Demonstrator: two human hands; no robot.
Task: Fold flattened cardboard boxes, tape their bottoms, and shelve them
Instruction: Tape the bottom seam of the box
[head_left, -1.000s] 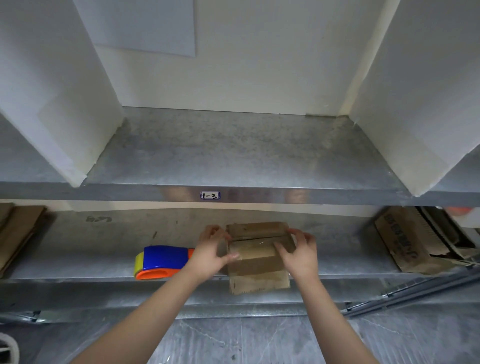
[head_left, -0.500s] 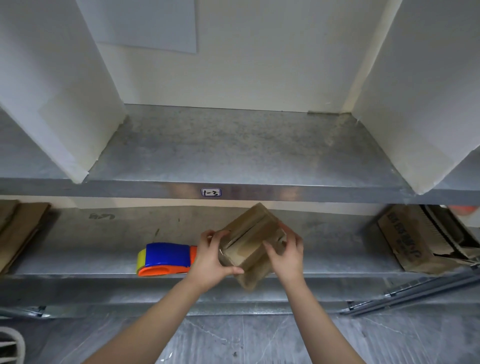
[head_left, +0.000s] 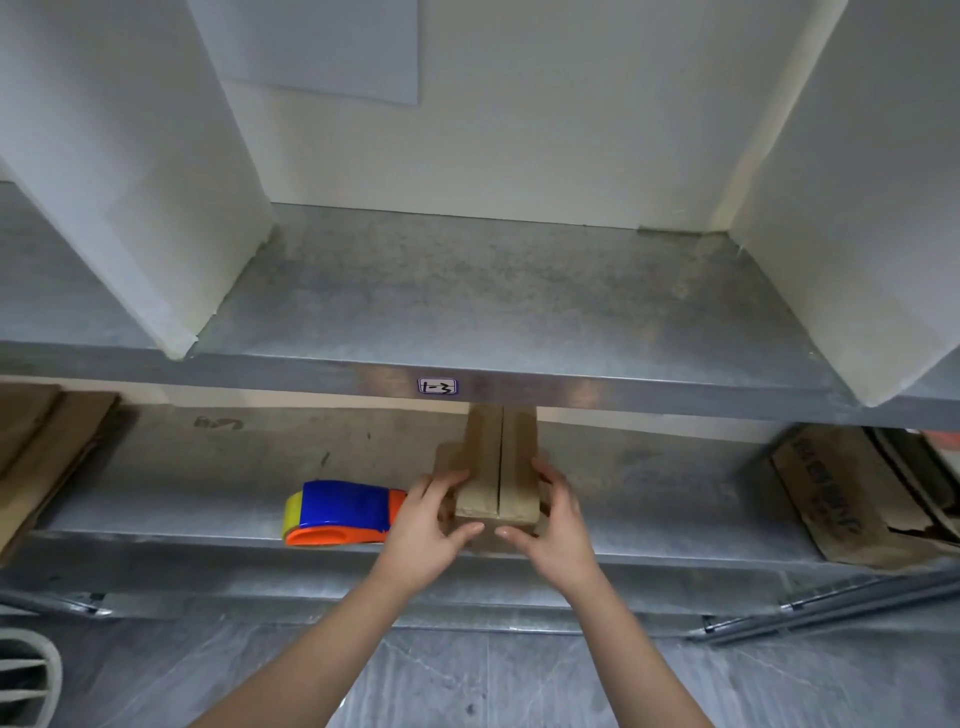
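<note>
A small brown cardboard box (head_left: 498, 467) is held between my hands over the front of the lower metal shelf (head_left: 208, 525). Its two closed flaps face me, with the seam between them running away from me. My left hand (head_left: 428, 525) grips its left side, thumb under the near edge. My right hand (head_left: 558, 519) grips its right side the same way. The box's far end reaches under the lip of the upper shelf (head_left: 467, 312), which is marked with a label (head_left: 437, 386). A blue, orange and yellow tape dispenser (head_left: 340, 514) lies just left of my left hand.
White dividers (head_left: 130, 171) (head_left: 857, 182) wall the upper shelf bay on both sides. A worn printed cardboard box (head_left: 852, 499) sits at the lower shelf's right end and flat cardboard (head_left: 47, 447) lies at its left end. Grey floor lies below.
The box has been turned from a tilted, diagonal pose so its flap seam now points straight away from me. Both hands shifted with it and stayed on its sides.
</note>
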